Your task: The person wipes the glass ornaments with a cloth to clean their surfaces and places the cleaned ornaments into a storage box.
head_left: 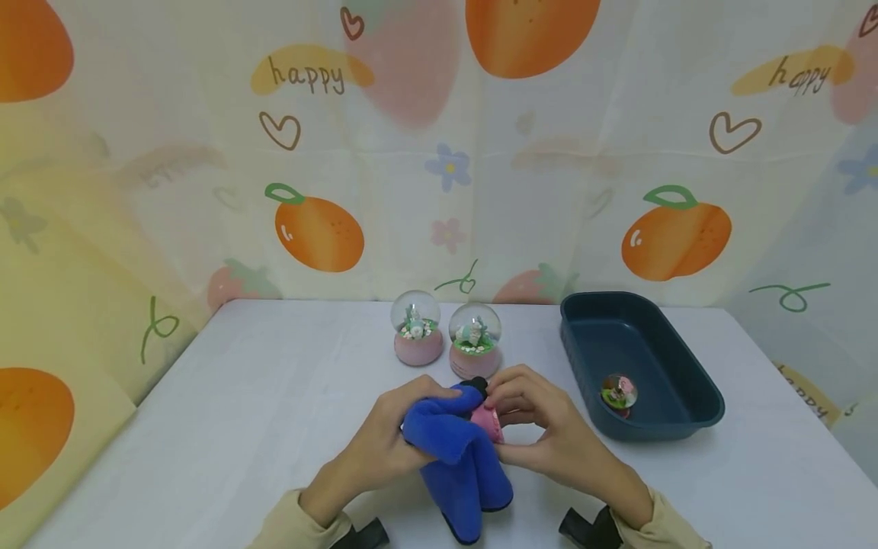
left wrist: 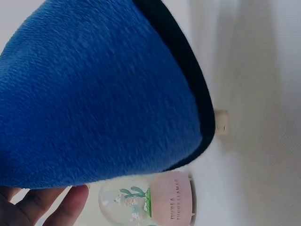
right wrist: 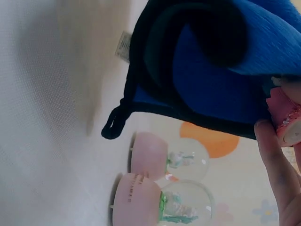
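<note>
My left hand [head_left: 387, 435] grips a blue plush cloth [head_left: 453, 442] with a dark edging, whose lower part hangs down over the table. Between the fingers of my right hand [head_left: 552, 427] is a small pink ornament [head_left: 487, 422], pinched at its base. In the right wrist view the ornament [right wrist: 284, 115] shows a ruffled pink side and a round pale underside. The cloth wraps around its other end, so its top is hidden. Both hands are close together above the front middle of the table.
Two snow globes [head_left: 418, 347] [head_left: 475, 360] on pink bases stand just beyond the hands. To the right sits a dark blue basin [head_left: 679, 381] with one small globe [head_left: 620, 393] inside. A white-covered table [head_left: 274, 381] meets a fruit-printed backdrop [head_left: 398, 175].
</note>
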A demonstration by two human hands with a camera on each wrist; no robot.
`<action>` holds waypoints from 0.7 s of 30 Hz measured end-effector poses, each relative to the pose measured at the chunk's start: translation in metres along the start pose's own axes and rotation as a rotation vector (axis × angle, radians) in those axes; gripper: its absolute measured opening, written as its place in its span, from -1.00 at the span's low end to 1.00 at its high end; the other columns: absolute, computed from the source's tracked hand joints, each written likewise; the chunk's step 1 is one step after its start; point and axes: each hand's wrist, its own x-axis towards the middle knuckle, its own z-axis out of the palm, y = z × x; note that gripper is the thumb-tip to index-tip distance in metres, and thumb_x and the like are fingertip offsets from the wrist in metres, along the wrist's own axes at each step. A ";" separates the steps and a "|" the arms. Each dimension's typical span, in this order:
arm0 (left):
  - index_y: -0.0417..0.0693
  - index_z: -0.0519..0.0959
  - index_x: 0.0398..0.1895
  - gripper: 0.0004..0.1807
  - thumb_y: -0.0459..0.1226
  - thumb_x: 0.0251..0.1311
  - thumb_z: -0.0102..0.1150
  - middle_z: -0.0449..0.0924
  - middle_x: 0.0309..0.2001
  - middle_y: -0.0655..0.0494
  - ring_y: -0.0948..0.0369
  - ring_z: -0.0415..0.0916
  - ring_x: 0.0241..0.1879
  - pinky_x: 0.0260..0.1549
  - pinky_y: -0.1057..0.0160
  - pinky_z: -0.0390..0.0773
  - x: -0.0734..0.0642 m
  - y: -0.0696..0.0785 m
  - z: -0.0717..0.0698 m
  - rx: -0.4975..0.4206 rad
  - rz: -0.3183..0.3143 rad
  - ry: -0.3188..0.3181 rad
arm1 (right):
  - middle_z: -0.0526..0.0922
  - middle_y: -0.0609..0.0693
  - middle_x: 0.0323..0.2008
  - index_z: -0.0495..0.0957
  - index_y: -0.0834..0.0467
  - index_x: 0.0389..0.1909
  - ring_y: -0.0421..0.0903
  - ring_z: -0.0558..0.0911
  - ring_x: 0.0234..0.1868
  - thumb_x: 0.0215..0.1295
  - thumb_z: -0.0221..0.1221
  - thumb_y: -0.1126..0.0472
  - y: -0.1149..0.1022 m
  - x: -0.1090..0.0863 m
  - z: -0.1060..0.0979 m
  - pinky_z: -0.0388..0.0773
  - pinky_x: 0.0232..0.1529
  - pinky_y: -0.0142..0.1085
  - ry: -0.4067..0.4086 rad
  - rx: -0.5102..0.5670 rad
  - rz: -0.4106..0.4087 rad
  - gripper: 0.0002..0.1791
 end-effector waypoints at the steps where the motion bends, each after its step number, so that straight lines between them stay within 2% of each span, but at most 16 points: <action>1: -0.13 0.55 0.05 -0.54 -0.49 0.02 0.35 0.68 -0.10 -0.03 0.17 0.63 -0.07 0.03 0.19 0.60 0.000 0.000 0.000 -0.017 -0.012 0.004 | 0.49 0.14 -0.03 0.47 0.21 -0.04 -0.18 0.64 -0.10 -0.05 0.41 0.56 0.000 0.000 0.000 0.70 -0.18 -0.29 -0.003 0.001 -0.001 -0.46; 5: -0.15 0.56 0.01 -0.61 -0.52 0.09 0.28 0.70 -0.10 -0.07 0.20 0.65 -0.08 0.00 0.20 0.62 0.000 0.002 -0.001 -0.072 -0.088 0.046 | 0.50 0.14 -0.04 0.48 0.19 -0.08 -0.19 0.63 -0.07 -0.06 0.41 0.57 -0.001 -0.001 0.001 0.70 -0.16 -0.30 -0.005 -0.006 -0.006 -0.48; 8: -0.15 0.49 0.08 -0.59 -0.46 0.15 0.27 0.66 -0.02 -0.10 0.19 0.63 -0.04 -0.02 0.19 0.62 0.000 0.004 -0.002 -0.134 -0.193 0.053 | 0.50 0.14 -0.07 0.47 0.19 -0.10 -0.19 0.62 -0.10 -0.10 0.42 0.58 -0.002 0.000 0.001 0.70 -0.19 -0.30 0.007 -0.012 -0.009 -0.46; 10: -0.14 0.41 0.14 -0.53 -0.38 0.17 0.31 0.62 0.05 -0.11 0.13 0.60 0.01 0.00 0.15 0.61 0.000 0.006 -0.003 -0.185 -0.276 0.031 | 0.49 0.13 -0.09 0.47 0.19 -0.10 -0.19 0.62 -0.13 -0.12 0.44 0.58 -0.002 0.000 0.001 0.70 -0.22 -0.31 0.020 -0.014 -0.010 -0.45; 13: -0.07 0.34 0.22 -0.43 -0.32 0.17 0.33 0.57 0.14 -0.05 0.11 0.55 0.08 0.07 0.15 0.57 0.000 0.006 -0.002 -0.233 -0.337 -0.036 | 0.49 0.10 -0.11 0.47 0.21 -0.10 -0.19 0.63 -0.20 -0.15 0.46 0.57 -0.002 0.000 0.001 0.70 -0.27 -0.33 0.037 -0.018 -0.014 -0.43; 17: 0.05 0.36 0.31 -0.33 -0.31 0.11 0.37 0.54 0.23 0.07 0.18 0.53 0.17 0.18 0.20 0.50 0.000 0.006 -0.003 -0.235 -0.305 -0.117 | 0.49 0.09 -0.12 0.47 0.22 -0.10 -0.18 0.66 -0.26 -0.16 0.47 0.55 -0.002 0.000 0.002 0.69 -0.29 -0.34 0.058 -0.029 -0.012 -0.43; 21: 0.12 0.27 0.44 -0.24 -0.30 0.15 0.31 0.42 0.37 0.12 0.18 0.43 0.31 0.29 0.19 0.40 0.001 0.007 -0.007 -0.255 -0.279 -0.183 | 0.49 0.09 -0.13 0.47 0.22 -0.12 -0.20 0.65 -0.26 -0.16 0.49 0.53 -0.004 0.000 0.002 0.69 -0.29 -0.36 0.094 -0.046 0.002 -0.44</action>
